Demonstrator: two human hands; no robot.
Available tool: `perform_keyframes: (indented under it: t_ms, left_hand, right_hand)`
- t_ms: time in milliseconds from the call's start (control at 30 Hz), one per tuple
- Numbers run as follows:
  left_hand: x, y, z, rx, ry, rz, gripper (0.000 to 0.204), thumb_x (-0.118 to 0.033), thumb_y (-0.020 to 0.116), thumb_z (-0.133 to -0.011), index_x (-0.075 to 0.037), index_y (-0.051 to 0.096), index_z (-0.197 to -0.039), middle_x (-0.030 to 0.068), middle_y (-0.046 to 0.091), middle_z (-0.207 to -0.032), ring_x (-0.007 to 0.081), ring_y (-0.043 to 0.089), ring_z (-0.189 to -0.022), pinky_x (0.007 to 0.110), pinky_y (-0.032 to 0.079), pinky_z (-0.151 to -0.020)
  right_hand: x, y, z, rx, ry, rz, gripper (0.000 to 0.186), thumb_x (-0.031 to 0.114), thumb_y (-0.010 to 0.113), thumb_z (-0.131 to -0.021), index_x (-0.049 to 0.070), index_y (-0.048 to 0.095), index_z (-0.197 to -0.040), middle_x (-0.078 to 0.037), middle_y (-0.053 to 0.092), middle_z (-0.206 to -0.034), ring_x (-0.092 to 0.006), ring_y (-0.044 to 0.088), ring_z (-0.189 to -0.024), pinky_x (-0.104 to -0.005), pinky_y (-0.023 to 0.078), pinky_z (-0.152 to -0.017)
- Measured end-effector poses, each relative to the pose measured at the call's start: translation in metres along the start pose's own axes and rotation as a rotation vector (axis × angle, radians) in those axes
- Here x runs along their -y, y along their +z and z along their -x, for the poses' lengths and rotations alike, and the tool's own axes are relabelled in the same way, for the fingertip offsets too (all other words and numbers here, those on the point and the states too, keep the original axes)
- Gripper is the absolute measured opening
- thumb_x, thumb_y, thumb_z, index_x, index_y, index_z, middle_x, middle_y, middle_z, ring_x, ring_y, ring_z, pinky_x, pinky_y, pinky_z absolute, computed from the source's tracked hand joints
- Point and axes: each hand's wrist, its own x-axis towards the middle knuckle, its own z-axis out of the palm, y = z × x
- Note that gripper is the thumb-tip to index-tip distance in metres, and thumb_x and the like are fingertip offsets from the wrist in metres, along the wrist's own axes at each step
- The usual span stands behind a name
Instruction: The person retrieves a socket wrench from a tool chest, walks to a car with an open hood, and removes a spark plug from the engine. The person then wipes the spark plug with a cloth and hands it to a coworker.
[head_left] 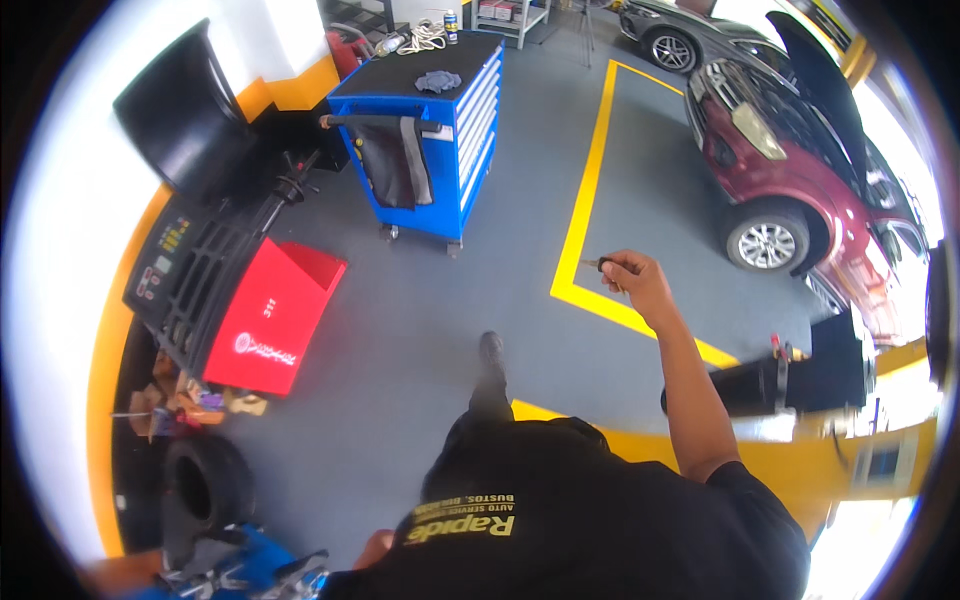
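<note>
The right hand [632, 278] is held out over the grey floor [420, 330], fingers closed around a small dark thing [593, 264], maybe a key. The left hand is hidden. A blue tool cart [440, 130] stands well ahead.

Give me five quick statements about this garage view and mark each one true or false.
1. The right hand is closed on a small dark tool. True.
2. The tool cart is green. False: it is blue.
3. The red car has its hood up. True.
4. A tyre lies on top of the cart. False: it sits on the floor at lower left; a grey rag lies on the cart.
5. The floor lines are yellow. True.
</note>
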Motion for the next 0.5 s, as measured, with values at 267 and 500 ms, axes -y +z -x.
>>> perform_keyframes:
  t_ms: [267,500]
  left_hand:
    - [-0.513,-0.188,0.046,-0.406,0.637,0.939,0.039,-0.03,0.057,-0.101,-0.007,0.059,-0.132,0.0076,0.069,-0.117,0.0191,0.063,-0.101,0.034,0.05,-0.088]
    - [-0.912,-0.228,0.229,-0.364,1.172,0.546,0.045,-0.033,0.064,-0.096,-0.008,0.059,-0.133,0.0065,0.069,-0.117,0.0161,0.062,-0.103,0.031,0.047,-0.091]
  right_hand:
    - [0.121,-0.019,-0.411,0.035,-0.131,0.232,0.028,0.026,0.073,-0.09,0.0,0.067,-0.098,-0.008,0.072,-0.083,-0.0126,0.067,-0.074,-0.0275,0.052,-0.069]
    - [0.096,-0.024,-0.753,0.046,-0.354,0.362,0.024,0.024,0.073,-0.089,0.002,0.065,-0.094,-0.008,0.072,-0.079,-0.0144,0.068,-0.072,-0.0298,0.053,-0.068]
